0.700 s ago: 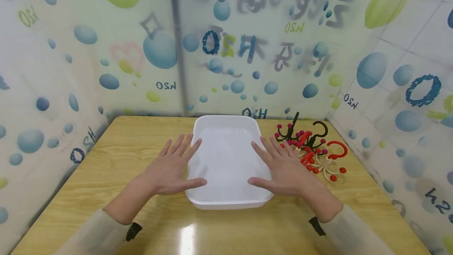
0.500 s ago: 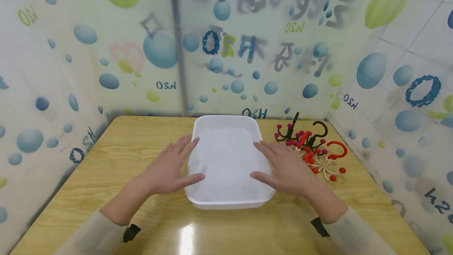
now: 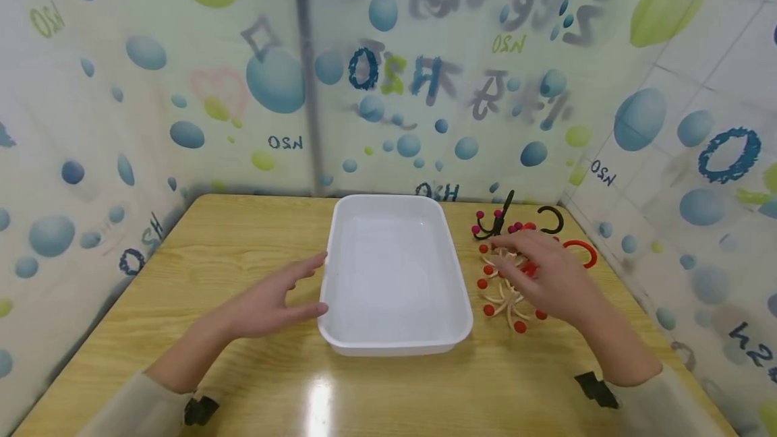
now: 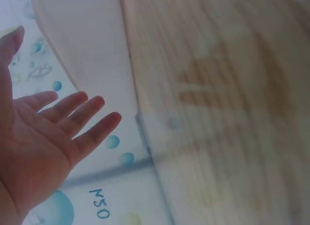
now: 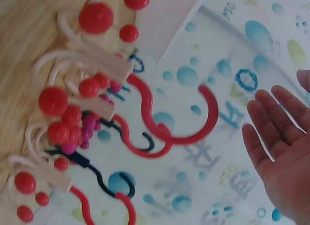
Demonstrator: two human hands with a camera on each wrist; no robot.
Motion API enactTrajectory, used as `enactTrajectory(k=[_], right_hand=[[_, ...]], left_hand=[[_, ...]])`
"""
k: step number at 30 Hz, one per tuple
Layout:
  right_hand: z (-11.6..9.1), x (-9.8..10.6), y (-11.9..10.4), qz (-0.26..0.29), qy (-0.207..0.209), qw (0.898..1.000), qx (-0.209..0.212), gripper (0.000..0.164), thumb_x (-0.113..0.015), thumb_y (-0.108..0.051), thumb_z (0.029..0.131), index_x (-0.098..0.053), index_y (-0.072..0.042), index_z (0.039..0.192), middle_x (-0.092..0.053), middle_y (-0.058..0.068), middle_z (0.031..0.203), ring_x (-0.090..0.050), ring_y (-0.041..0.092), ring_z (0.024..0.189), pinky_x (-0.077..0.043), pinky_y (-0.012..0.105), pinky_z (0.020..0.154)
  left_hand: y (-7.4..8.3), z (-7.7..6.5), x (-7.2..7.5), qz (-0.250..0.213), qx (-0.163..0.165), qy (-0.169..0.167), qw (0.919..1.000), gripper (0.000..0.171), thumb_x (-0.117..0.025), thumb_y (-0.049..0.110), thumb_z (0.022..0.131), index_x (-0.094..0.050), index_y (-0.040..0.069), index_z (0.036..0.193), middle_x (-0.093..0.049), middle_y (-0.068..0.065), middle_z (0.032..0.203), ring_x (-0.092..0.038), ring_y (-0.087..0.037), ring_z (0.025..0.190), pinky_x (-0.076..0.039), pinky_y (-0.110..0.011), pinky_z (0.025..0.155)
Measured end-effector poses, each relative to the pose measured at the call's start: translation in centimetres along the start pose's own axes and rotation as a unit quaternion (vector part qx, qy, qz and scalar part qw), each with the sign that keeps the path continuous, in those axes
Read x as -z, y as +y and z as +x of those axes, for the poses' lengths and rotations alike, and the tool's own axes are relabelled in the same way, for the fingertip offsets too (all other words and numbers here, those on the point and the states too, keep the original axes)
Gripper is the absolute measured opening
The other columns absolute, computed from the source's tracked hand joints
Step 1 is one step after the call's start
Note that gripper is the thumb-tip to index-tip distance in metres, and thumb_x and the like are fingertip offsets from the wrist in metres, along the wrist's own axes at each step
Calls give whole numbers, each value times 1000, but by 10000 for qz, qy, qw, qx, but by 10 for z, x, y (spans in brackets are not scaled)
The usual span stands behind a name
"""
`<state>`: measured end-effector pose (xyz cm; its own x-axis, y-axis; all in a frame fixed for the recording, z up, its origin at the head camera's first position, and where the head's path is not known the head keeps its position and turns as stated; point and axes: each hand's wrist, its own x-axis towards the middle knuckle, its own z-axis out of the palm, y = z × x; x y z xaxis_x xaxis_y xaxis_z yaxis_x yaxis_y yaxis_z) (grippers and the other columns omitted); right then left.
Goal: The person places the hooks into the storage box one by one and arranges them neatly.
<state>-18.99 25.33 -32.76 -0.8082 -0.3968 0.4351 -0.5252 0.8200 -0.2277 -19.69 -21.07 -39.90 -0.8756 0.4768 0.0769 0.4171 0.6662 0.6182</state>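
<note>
A white rectangular tray lies on the wooden table. My left hand hovers by its left rim, fingers extended and thumb apart, holding nothing; in the left wrist view the palm faces up beside the tray wall. My right hand hangs over a cluster of scalp massagers, fingers lightly bent. Pale-legged massagers with red ball tips and red hook handles show around it, and a black one with magenta tips lies behind. In the right wrist view the fingers stand apart from the massagers.
Walls with a blue and green bubble print enclose the table at the back and both sides. Another black hook handle lies at the table's back right, near the right wall.
My right hand has left the tray's right side and moved right, over the massagers. The left hand has drawn back left from over the tray. Pale massagers beside the tray are now uncovered.
</note>
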Motion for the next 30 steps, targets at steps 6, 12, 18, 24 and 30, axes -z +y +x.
enactTrajectory(k=[6,12,18,24,30], right_hand=[[-10,13,24,98,340,9994,30,28,-70,-24,98,-70,-17,125,-71,1,116,-64,20,103,-56,44,81],[-21,14,46,302,-15,9985,-467,29,-64,-29,102,-68,-15,127,-71,4,119,-66,20,99,-57,37,78],[-28,12,58,667,-438,9940,-754,31,-58,-31,105,-66,-17,131,-72,-1,113,-66,10,92,-56,30,76],[-29,9,67,1009,-657,9890,-861,29,-57,-28,106,-66,-21,132,-70,3,122,-68,14,96,-57,26,77],[-28,6,72,1136,-915,9816,-1230,28,-61,-27,104,-66,-20,130,-70,6,116,-69,21,91,-56,26,68]], left_hand=[[-7,-8,-2,-210,59,-377,9991,92,-66,65,90,-22,29,163,-36,3,164,-45,-31,144,-40,-60,112],[-12,-11,-6,-321,53,-626,9975,90,-65,62,92,-19,34,163,-36,7,164,-47,-31,143,-39,-61,112],[-15,-8,-9,-320,-153,-692,9970,88,-64,57,95,-16,31,164,-36,1,164,-47,-35,142,-36,-64,112],[-14,-7,-10,-411,73,-784,9960,90,-65,59,94,-13,34,164,-51,-4,154,-45,-32,144,-34,-63,114],[-13,-7,-11,-570,219,-872,9943,89,-66,58,94,-14,35,162,-56,-6,148,-46,-33,143,-34,-62,114]])
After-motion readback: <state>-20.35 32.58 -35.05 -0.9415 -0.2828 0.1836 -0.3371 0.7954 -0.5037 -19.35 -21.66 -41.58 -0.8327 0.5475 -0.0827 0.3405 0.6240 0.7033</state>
